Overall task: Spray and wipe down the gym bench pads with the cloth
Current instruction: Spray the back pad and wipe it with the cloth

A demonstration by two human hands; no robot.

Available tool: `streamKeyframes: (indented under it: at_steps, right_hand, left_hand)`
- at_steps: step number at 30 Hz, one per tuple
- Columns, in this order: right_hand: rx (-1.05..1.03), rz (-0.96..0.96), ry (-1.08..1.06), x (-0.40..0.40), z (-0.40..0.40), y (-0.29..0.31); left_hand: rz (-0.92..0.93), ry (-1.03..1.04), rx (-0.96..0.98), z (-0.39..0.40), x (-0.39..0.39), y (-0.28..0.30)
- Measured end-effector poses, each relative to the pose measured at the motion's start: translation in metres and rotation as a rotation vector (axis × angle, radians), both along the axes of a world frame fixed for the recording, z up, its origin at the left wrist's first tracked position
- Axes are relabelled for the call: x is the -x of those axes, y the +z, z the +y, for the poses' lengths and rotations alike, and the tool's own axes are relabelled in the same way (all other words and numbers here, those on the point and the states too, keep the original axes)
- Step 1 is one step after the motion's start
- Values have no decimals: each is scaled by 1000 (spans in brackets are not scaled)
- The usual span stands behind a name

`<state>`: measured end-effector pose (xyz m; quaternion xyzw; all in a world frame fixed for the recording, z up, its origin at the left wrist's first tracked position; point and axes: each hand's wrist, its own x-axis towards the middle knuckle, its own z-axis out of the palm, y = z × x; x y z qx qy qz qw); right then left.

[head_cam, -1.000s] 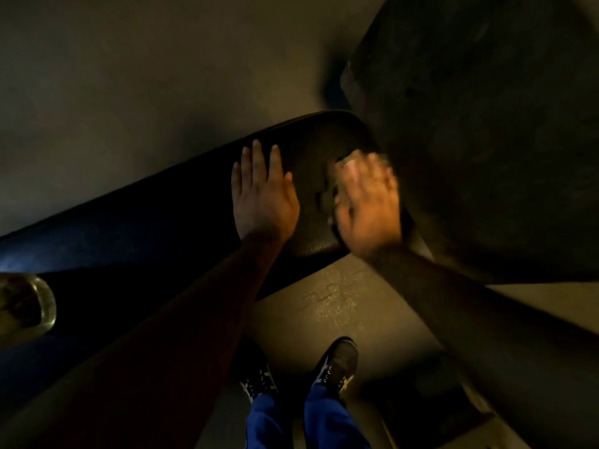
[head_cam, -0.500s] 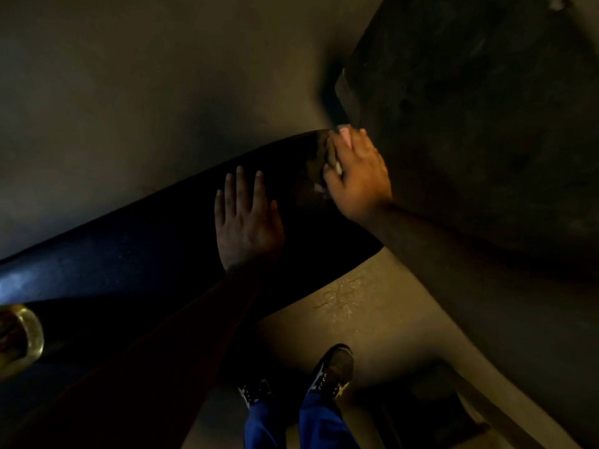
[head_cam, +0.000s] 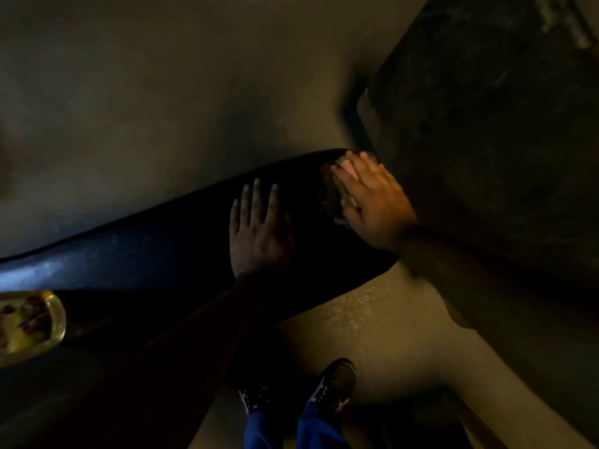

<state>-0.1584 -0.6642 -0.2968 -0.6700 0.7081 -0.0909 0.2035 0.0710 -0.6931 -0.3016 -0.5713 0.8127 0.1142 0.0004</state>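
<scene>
A long black bench pad (head_cam: 155, 254) runs from the left edge up to the centre right. My left hand (head_cam: 257, 234) lies flat on it, palm down with fingers spread, holding nothing. At the pad's far right end my right hand (head_cam: 372, 205) presses a cloth (head_cam: 337, 196) against the surface. Only a dim, crumpled edge of the cloth shows, along the fingers and thumb side. No spray bottle can be made out for certain in this dark scene.
A large dark block (head_cam: 492, 140) stands close to the right of the pad's end. A rounded yellowish clear object (head_cam: 29, 325) sits at the left edge. My two shoes (head_cam: 298, 393) stand on the floor (head_cam: 372, 335) below the pad, where a wet patch glistens.
My right hand with the cloth slid from the pad's near edge up to its far right end. My left hand stayed flat on the pad, ending slightly lower left in view.
</scene>
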Motion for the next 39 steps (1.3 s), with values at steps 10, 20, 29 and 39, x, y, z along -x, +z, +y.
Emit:
streamKeyframes:
  at_steps: [10, 20, 29, 39]
  right_hand:
    - [49, -34, -80, 9, 67, -2]
    - [37, 36, -294, -32, 82, 1]
    - [59, 148, -79, -57, 60, -2]
    - [-81, 172, -213, -74, -36, 5]
  left_hand:
    - [33, 13, 53, 3, 1, -1]
    - [99, -47, -12, -2, -4, 4]
    - [-2, 26, 74, -4, -61, -2]
    - [1, 31, 39, -5, -58, 1]
